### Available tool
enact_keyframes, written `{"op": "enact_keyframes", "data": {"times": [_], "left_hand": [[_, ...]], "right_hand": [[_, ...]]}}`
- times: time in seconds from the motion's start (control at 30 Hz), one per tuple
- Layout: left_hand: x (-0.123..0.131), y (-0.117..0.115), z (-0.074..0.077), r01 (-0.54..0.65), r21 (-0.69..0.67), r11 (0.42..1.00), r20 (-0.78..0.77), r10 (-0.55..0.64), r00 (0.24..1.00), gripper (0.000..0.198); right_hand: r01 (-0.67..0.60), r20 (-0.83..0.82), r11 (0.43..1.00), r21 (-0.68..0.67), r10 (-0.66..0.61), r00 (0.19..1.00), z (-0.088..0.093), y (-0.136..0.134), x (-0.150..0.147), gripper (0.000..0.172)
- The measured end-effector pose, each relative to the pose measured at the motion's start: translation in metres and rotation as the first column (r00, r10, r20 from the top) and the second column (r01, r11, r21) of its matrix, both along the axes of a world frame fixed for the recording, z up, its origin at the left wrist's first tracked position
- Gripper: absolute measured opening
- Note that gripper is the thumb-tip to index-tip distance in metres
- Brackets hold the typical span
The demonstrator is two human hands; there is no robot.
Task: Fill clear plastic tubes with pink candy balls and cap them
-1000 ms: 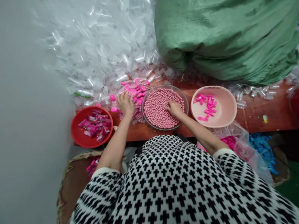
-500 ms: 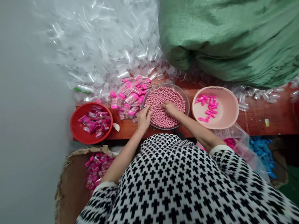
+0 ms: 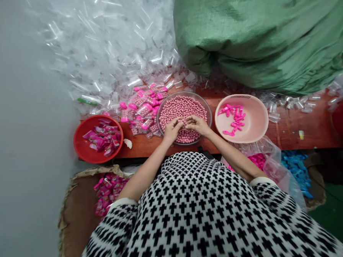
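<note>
A clear round bowl (image 3: 161, 110) full of small pink balls stands on the brown table in front of me. Both hands meet over its near half. My left hand (image 3: 172, 129) has its fingers curled and pinched toward the right hand. My right hand (image 3: 196, 124) is curled the same way, fingertips touching the left ones. What they pinch between them is too small to make out. To the left of the bowl lies a heap of small clear tubes with pink caps (image 3: 143, 109), filled with pink balls.
A red bowl (image 3: 83, 148) with pink wrapped packs stands at the left table edge. A pink basin (image 3: 254, 116) with pink caps sits right of the clear bowl. Clear empty tubes (image 3: 112, 43) pile behind, beside a green sack (image 3: 258, 35). A woven basket (image 3: 74, 202) lies below.
My left hand left the heap of capped tubes, swung right to the clear bowl and joined my right hand, which drew back toward the bowl's near side.
</note>
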State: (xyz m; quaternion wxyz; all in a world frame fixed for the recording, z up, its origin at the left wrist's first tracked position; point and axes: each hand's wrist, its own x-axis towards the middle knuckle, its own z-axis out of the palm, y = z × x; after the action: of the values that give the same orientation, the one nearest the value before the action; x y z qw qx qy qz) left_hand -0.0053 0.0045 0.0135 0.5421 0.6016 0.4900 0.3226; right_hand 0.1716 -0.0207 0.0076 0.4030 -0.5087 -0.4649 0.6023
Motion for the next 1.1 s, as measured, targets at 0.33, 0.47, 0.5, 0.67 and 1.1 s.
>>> {"op": "enact_keyframes", "data": {"times": [0.33,0.47,0.5,0.67,1.1], "left_hand": [[0.018,-0.004,0.030,0.266,0.200,0.943,-0.256,-0.211,0.943,0.051],[0.026,-0.004,0.029,0.277,0.113,0.954,-0.152,-0.259,0.954,0.057],[0.026,-0.003,0.029,0.279,0.106,0.954,-0.139,-0.264,0.954,0.060],[0.020,-0.001,0.035,0.304,0.141,0.942,-0.228,-0.268,0.936,0.057],[0.015,-0.013,0.011,0.302,0.064,0.951,-0.192,-0.285,0.939,0.034]], "right_hand": [[-0.216,0.472,0.937,0.275,0.064,0.879,0.050,-0.012,0.043,0.042],[-0.419,0.633,0.837,0.353,0.115,0.765,0.053,-0.009,0.047,0.034],[-0.469,0.662,0.813,0.346,0.142,0.736,0.054,-0.007,0.048,0.034],[-0.617,0.823,0.759,0.211,0.202,0.530,0.063,0.000,0.045,0.034],[-0.694,0.934,0.715,0.085,0.184,0.305,0.055,-0.034,0.036,0.029]]}}
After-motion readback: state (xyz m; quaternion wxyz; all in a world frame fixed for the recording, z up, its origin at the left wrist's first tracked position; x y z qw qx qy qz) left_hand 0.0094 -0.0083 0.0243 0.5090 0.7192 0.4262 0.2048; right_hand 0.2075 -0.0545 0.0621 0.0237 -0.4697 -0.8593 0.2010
